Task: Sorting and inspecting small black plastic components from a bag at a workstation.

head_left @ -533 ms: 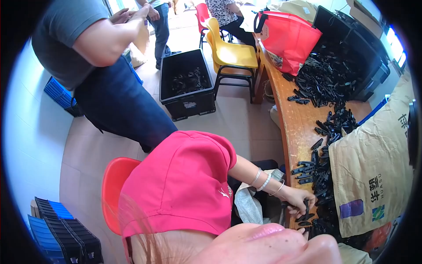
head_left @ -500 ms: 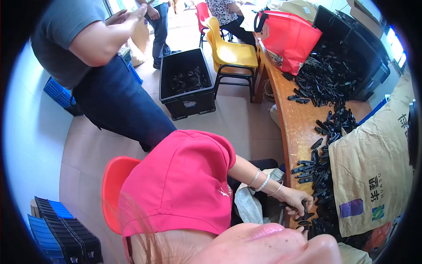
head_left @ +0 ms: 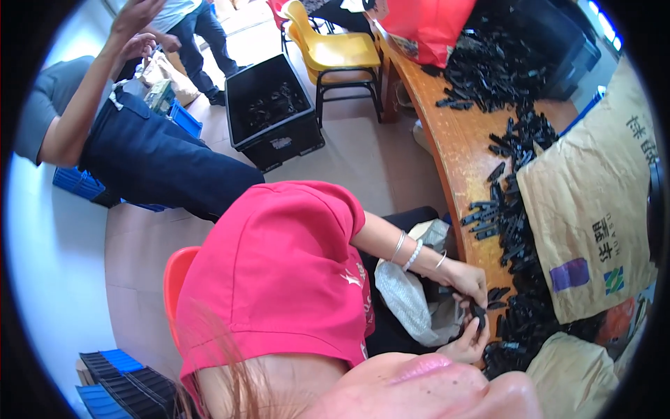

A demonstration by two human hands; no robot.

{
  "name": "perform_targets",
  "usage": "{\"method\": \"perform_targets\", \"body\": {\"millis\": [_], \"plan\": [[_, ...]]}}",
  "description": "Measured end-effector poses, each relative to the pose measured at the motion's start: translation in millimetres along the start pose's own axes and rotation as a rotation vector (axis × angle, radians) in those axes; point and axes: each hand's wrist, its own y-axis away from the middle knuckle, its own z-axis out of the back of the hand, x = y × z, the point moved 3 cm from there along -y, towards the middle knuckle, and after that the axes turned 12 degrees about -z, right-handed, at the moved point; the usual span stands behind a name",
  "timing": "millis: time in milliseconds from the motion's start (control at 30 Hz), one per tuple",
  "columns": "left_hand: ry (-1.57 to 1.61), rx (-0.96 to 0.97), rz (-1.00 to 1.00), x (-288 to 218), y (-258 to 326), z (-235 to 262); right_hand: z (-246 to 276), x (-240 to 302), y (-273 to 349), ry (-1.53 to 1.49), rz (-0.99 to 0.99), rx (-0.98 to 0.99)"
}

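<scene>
My left hand [head_left: 469,281], with bracelets on its wrist, pinches a small black plastic part [head_left: 478,315] at the table's near edge. Below it in the picture, my right hand [head_left: 472,342] has its fingers curled against the same part. A translucent white bag [head_left: 408,304] lies open on my lap beside both hands. Loose black plastic parts [head_left: 513,314] are heaped on the wooden table [head_left: 453,150] just past my fingers. Most of my right forearm is hidden.
A brown paper sack [head_left: 586,188] lies across the table next to the heap. A red bag [head_left: 426,28] stands farther up the table. A black crate [head_left: 276,143] with parts sits on the floor by a yellow chair [head_left: 342,52]. A person [head_left: 153,143] stands close by.
My left hand has drawn back from the table heap with a black part, and my right hand has come into sight against it. The standing person's forearm has risen. The view has shifted.
</scene>
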Motion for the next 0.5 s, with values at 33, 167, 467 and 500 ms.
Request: {"method": "perform_targets", "body": {"millis": [33,167,467,500], "plan": [[0.000,0.016,-0.038,-3.1,2.9,-3.9,0.7,2.0,1.2,0.036,0.024,-0.045],[-0.175,-0.041,-0.258,-9.4,11.8,19.5,-23.4,5.3,1.5,-0.029,-0.086,-0.089],[-0.709,0.165,-0.404,-30.4,18.8,9.4,-21.4,-13.7,4.3,-0.146,0.021,-0.126],[-0.693,0.167,-0.415,-28.4,21.1,9.9,-19.2,-10.1,4.7,-0.083,0.067,-0.128]]}}
